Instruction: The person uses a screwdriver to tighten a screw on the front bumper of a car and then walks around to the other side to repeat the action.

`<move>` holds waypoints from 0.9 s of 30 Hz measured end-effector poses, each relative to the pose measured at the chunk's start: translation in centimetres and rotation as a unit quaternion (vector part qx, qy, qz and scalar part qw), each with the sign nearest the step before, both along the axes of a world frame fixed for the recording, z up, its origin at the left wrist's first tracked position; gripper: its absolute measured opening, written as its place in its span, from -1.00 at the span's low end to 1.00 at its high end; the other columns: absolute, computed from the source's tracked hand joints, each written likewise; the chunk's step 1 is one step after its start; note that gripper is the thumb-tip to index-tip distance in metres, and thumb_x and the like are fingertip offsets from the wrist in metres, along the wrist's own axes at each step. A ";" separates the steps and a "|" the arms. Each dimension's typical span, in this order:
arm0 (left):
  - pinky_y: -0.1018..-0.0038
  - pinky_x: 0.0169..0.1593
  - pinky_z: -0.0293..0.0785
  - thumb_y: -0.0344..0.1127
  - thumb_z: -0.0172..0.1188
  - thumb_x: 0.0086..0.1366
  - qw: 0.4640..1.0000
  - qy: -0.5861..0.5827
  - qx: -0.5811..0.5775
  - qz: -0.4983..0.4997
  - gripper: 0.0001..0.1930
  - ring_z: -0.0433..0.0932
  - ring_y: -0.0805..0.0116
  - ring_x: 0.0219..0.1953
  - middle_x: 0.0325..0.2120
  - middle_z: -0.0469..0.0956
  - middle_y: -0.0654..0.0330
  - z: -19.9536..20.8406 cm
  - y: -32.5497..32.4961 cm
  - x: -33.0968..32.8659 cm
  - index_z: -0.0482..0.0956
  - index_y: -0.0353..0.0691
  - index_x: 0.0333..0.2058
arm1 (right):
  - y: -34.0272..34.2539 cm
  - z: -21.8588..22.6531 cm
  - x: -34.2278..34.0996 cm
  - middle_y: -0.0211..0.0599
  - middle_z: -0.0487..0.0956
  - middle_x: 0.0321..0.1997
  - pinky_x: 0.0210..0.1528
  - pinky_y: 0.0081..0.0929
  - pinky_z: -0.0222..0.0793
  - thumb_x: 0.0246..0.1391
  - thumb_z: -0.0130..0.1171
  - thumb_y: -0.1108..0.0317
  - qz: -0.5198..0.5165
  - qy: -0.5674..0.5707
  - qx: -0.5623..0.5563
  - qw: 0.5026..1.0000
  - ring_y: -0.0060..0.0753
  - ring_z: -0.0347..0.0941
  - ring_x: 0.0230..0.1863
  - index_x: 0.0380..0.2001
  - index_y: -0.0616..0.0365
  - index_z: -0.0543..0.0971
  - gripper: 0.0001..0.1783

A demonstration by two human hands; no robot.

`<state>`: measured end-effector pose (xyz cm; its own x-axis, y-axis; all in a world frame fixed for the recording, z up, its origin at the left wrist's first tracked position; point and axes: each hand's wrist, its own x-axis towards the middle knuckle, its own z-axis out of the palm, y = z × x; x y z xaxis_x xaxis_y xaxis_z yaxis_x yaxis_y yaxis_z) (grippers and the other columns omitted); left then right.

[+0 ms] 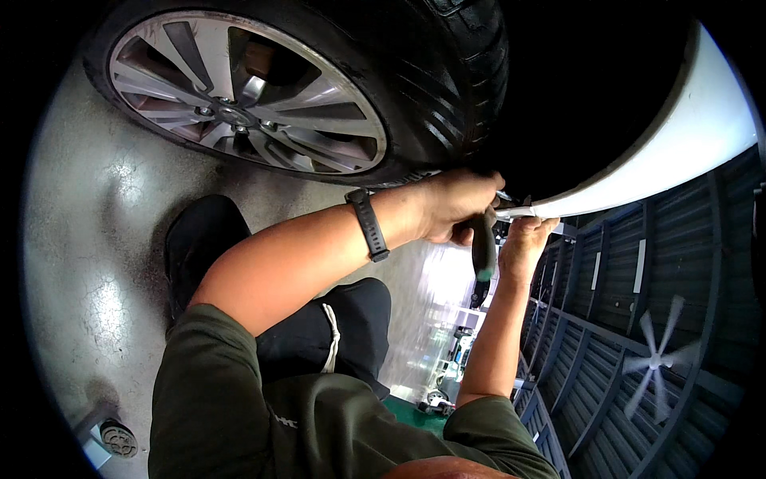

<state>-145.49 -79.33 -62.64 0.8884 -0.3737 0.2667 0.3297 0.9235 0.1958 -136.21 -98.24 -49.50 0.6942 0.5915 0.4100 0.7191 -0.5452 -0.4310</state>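
My left hand [456,203], with a black watch on its wrist, is closed around pliers [483,243] with dark handles, one ending in a green tip. The metal end of the pliers reaches the lower lip of a white car body panel [686,132]. On that same lip, just right of the pliers, my right hand [527,239] grips the edge with bent fingers. Part of its fingers is hidden behind the panel. A tyre [435,88] on a silver alloy wheel [231,116] stands beside my left hand; the wheel well between tyre and panel is dark.
Below the wheel lies a shiny grey concrete floor [108,239]. A round dark pad [118,438] on a light-coloured arm stands at the lower left. Overhead, a large fan [656,361] hangs under a dark metal roof. Vehicles show small in the background.
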 end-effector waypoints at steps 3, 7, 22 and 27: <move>0.36 -0.41 0.44 0.00 -0.06 0.56 0.944 -0.004 0.236 0.232 -0.62 0.46 0.41 -0.56 -0.60 0.53 0.24 0.5 -0.7 -0.5 0.48 -0.23 -0.04 | -0.1 0.2 0.1 -0.15 0.30 0.35 0.42 -0.31 0.19 -0.04 0.16 -0.59 -0.005 -0.015 -0.017 1.000 -0.28 0.28 0.33 0.47 0.19 -0.12 0.36; 0.32 -0.36 0.52 -0.07 -0.07 0.58 0.879 -0.025 0.332 0.340 -0.60 0.55 0.36 -0.54 -0.59 0.55 0.14 0.5 0.0 -1.6 0.46 -0.35 -0.01 | -0.4 0.5 0.5 -0.15 0.30 0.34 0.39 -0.31 0.20 0.01 0.13 -0.59 -0.003 -0.041 -0.042 0.998 -0.30 0.29 0.30 0.46 0.22 -0.12 0.34; 0.34 -0.48 0.42 -0.04 -0.08 0.51 0.971 0.010 0.159 0.179 -0.52 0.41 0.34 -0.63 -0.63 0.52 0.13 1.8 1.3 -2.0 0.58 -0.38 -0.35 | 1.1 0.1 -0.3 -0.01 0.32 0.30 0.36 -0.25 0.24 -0.16 0.14 -0.71 -0.021 -0.056 -0.040 0.997 -0.20 0.30 0.28 0.42 0.31 -0.07 0.47; 0.20 -0.26 0.59 -0.12 0.02 0.48 0.862 -0.031 0.339 0.375 -0.62 0.66 0.07 -0.42 -0.47 0.64 -0.07 0.8 -0.6 -0.7 0.54 -0.41 -0.09 | -0.3 0.8 0.2 -0.01 0.24 0.39 0.45 -0.19 0.14 -0.20 0.21 -0.67 -0.059 -0.061 -0.056 0.995 -0.18 0.23 0.39 0.44 0.31 -0.13 0.51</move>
